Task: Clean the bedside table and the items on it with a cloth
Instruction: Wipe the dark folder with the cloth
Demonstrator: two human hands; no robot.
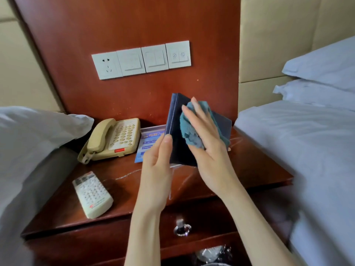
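Dark blue folder (177, 129) stands tilted above the bedside table (249, 162), long axis running near to far. Left hand (156, 166) clamps its near-left edge; right hand (207, 139), just right, presses a teal cloth (189, 129) flat against its cover.

I see a dark blue folder (177, 131) held upright above the middle of the reddish-brown tabletop (255, 162), with a crumpled teal cloth (189, 131) pressed flat against its face. A beige telephone (113, 140) sits at the back left corner, handset on its cradle, beside a blue printed card (148, 143) lying flat. A white remote control (92, 194) lies face up near the front left edge.
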